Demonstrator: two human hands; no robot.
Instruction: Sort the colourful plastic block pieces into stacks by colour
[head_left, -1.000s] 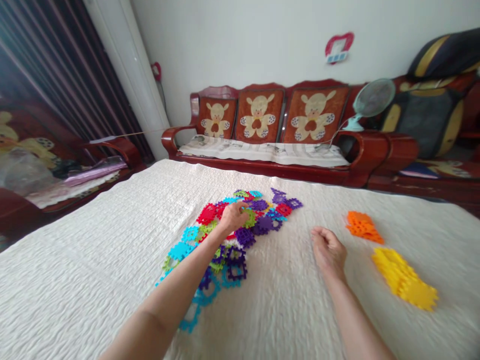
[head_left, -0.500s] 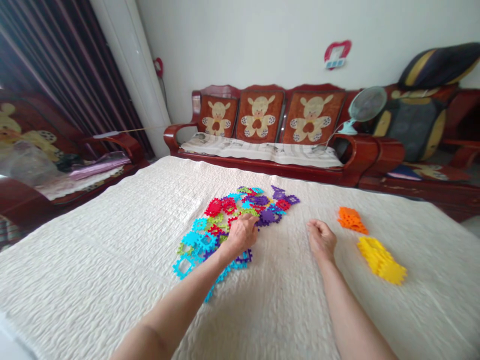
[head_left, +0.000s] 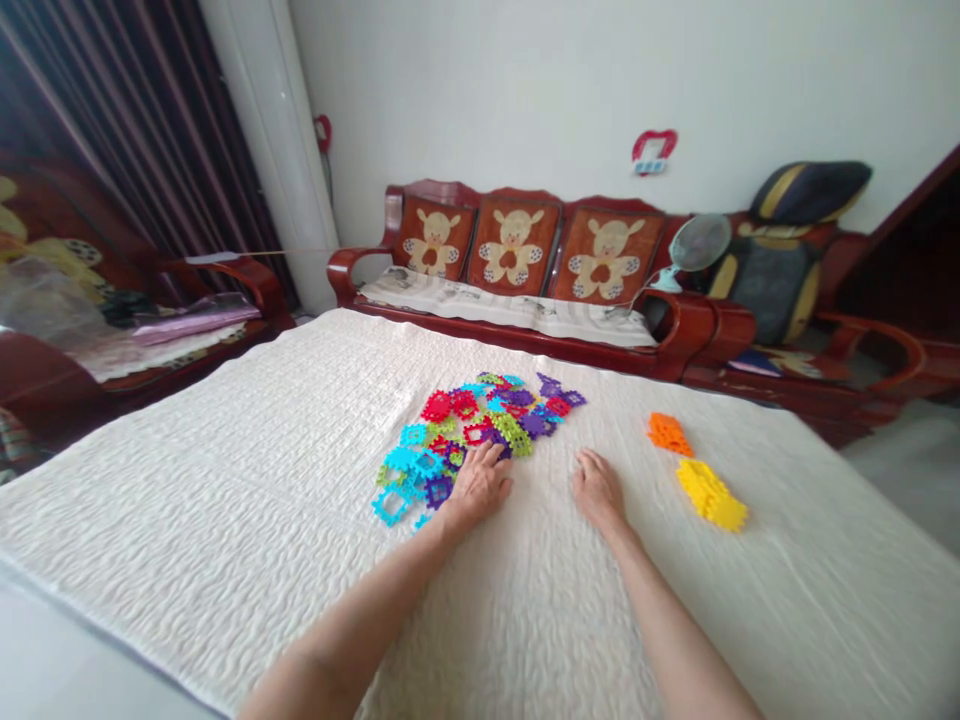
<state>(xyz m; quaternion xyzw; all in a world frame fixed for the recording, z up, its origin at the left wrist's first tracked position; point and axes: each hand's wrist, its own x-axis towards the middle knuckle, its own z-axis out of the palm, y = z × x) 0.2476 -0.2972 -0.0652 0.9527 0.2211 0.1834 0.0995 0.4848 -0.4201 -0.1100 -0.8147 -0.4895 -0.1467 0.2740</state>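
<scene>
My left hand [head_left: 480, 482] lies over the near right edge of a mixed pile of notched plastic pieces, its fingers spread and touching purple ones. Just beyond its fingertips are green pieces [head_left: 513, 434]. Cyan pieces [head_left: 391, 504] spread out at the pile's left, with red pieces [head_left: 436, 405] further back and purple pieces [head_left: 537, 424] at the right. My right hand [head_left: 598, 486] rests on the quilted cover, right of the pile, fingers extended and holding nothing. To its right sit orange pieces [head_left: 669, 433] and a row of yellow pieces [head_left: 711, 494].
A cream quilted cover [head_left: 247, 480] lies over the table. Behind it stands a wooden sofa [head_left: 480, 325] with bear-patterned cushions, and a small fan [head_left: 700, 243] is at its right end. Another wooden chair [head_left: 255, 285] is at the left.
My right hand has opened from a closed shape and now lies flatter. My left hand has moved slightly nearer and spread its fingers, with green pieces now showing beyond it. The view has shifted.
</scene>
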